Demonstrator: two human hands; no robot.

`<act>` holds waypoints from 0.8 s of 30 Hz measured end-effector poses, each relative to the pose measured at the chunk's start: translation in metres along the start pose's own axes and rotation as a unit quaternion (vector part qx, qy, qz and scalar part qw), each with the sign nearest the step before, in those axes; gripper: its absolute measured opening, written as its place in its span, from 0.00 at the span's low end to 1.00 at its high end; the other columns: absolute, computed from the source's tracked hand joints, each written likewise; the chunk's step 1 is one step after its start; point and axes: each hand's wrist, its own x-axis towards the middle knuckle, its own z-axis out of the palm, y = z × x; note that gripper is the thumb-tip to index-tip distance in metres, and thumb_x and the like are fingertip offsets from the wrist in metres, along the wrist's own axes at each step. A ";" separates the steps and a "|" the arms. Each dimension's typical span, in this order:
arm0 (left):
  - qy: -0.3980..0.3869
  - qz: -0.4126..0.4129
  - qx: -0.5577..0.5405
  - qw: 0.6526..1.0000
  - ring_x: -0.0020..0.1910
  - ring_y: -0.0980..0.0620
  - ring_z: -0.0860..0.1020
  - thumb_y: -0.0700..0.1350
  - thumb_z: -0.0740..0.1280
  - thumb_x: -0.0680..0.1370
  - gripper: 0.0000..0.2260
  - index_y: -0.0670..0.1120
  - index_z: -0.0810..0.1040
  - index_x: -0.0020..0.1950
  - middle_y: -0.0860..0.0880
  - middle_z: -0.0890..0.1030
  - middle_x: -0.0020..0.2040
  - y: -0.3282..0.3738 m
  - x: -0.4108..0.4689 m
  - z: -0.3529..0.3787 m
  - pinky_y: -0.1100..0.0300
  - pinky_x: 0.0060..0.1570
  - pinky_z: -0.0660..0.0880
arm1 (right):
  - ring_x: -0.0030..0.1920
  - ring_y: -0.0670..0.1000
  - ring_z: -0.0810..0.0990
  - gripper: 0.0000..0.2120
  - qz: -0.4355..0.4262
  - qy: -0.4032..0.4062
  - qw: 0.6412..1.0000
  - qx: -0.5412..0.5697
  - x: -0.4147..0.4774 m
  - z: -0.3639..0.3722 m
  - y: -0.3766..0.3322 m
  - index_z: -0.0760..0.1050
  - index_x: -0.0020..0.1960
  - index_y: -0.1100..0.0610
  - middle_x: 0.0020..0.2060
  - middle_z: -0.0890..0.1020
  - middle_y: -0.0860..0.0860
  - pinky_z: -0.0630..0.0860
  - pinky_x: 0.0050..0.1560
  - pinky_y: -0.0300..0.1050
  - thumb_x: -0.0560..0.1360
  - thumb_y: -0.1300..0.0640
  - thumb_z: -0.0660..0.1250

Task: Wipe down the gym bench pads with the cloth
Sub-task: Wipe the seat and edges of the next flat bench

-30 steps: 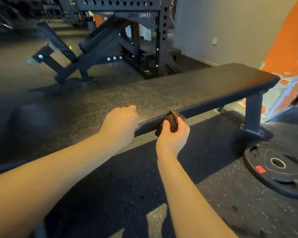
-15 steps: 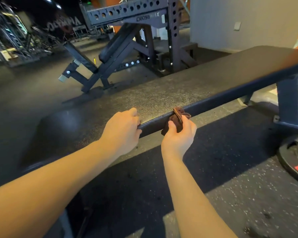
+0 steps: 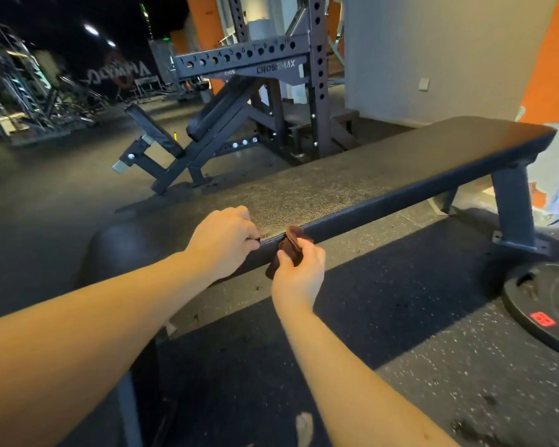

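A long flat bench pad [image 3: 352, 185], black and textured, runs from lower left to upper right on dark metal legs. My right hand [image 3: 299, 275] grips a small dark brown cloth [image 3: 290, 248] and holds it against the pad's near side edge. My left hand [image 3: 226, 240] sits just left of it, fingers curled over the pad's near edge. The fingertips of both hands are partly hidden.
A black weight plate [image 3: 542, 304] with a red label lies on the rubber floor at right, by the bench leg [image 3: 513, 214]. Behind the bench stand an incline bench [image 3: 207, 124] and a perforated steel rack [image 3: 317, 75]. A grey and orange wall is at right.
My right hand with the cloth has slid slightly left along the pad's side edge, closer to my left hand. The view has swung, so the bench looks shifted.
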 end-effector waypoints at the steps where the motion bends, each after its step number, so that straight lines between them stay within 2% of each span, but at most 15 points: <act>1: 0.010 -0.024 -0.013 1.000 0.49 0.54 0.77 0.51 0.68 0.82 0.09 0.52 0.86 0.56 0.54 0.78 0.51 -0.003 -0.004 -0.001 0.60 0.48 0.72 | 0.58 0.43 0.74 0.15 -0.001 0.006 1.000 0.000 0.008 -0.009 -0.004 0.78 0.66 0.52 0.59 0.73 0.44 0.74 0.63 0.42 0.80 0.60 0.70; 4: -0.008 -0.062 -0.052 0.997 0.46 0.55 0.77 0.52 0.68 0.81 0.09 0.51 0.87 0.54 0.54 0.80 0.46 -0.011 -0.014 -0.002 0.61 0.46 0.72 | 0.59 0.47 0.76 0.14 0.012 0.101 0.995 0.016 0.055 -0.036 -0.021 0.78 0.65 0.53 0.58 0.73 0.45 0.74 0.65 0.49 0.80 0.59 0.70; 6: -0.038 -0.053 -0.055 0.996 0.47 0.53 0.79 0.49 0.68 0.82 0.09 0.49 0.87 0.55 0.52 0.81 0.47 -0.013 -0.016 -0.001 0.61 0.47 0.73 | 0.63 0.52 0.78 0.16 0.030 0.118 0.992 -0.013 0.076 -0.046 -0.028 0.77 0.67 0.53 0.60 0.75 0.47 0.75 0.66 0.53 0.80 0.57 0.70; 10: -0.054 -0.035 -0.045 0.997 0.45 0.52 0.79 0.46 0.67 0.82 0.08 0.47 0.86 0.52 0.51 0.80 0.44 -0.012 -0.011 0.002 0.62 0.45 0.73 | 0.59 0.47 0.77 0.15 0.002 0.095 0.996 -0.001 0.045 -0.023 -0.022 0.77 0.67 0.53 0.61 0.75 0.47 0.77 0.66 0.51 0.81 0.57 0.70; 13: -0.052 -0.018 -0.021 0.998 0.45 0.52 0.77 0.45 0.66 0.83 0.09 0.46 0.86 0.51 0.51 0.76 0.44 -0.011 -0.011 0.004 0.61 0.44 0.71 | 0.56 0.43 0.75 0.14 -0.018 0.023 1.000 0.008 -0.004 0.007 -0.009 0.77 0.66 0.53 0.58 0.72 0.43 0.74 0.63 0.43 0.81 0.59 0.69; 15: -0.048 -0.012 -0.011 0.999 0.45 0.53 0.76 0.45 0.66 0.83 0.08 0.48 0.86 0.53 0.52 0.76 0.44 -0.011 -0.012 0.005 0.62 0.43 0.71 | 0.54 0.43 0.76 0.14 -0.018 -0.031 0.999 -0.005 -0.027 0.018 -0.003 0.77 0.65 0.51 0.56 0.72 0.41 0.74 0.62 0.41 0.80 0.58 0.70; 17: -0.055 0.000 -0.003 0.998 0.46 0.53 0.76 0.45 0.66 0.83 0.08 0.48 0.86 0.53 0.53 0.76 0.45 -0.012 -0.012 0.004 0.61 0.43 0.73 | 0.55 0.43 0.76 0.14 -0.015 -0.041 0.999 -0.013 -0.026 0.018 -0.001 0.77 0.64 0.50 0.57 0.74 0.42 0.75 0.62 0.41 0.79 0.58 0.72; 20: -0.048 0.019 -0.006 0.999 0.45 0.52 0.78 0.46 0.67 0.83 0.09 0.47 0.86 0.51 0.51 0.78 0.44 -0.015 -0.009 0.003 0.56 0.47 0.79 | 0.56 0.43 0.76 0.15 -0.025 0.008 1.000 -0.011 0.000 0.007 -0.007 0.78 0.64 0.52 0.57 0.75 0.44 0.73 0.60 0.38 0.78 0.59 0.72; 24: -0.032 0.023 -0.023 0.999 0.43 0.52 0.78 0.48 0.68 0.82 0.08 0.48 0.86 0.49 0.51 0.80 0.43 -0.024 -0.009 0.007 0.58 0.44 0.75 | 0.49 0.42 0.77 0.16 -0.023 0.111 0.993 0.027 0.025 0.009 -0.016 0.77 0.67 0.52 0.57 0.72 0.44 0.72 0.56 0.36 0.80 0.58 0.71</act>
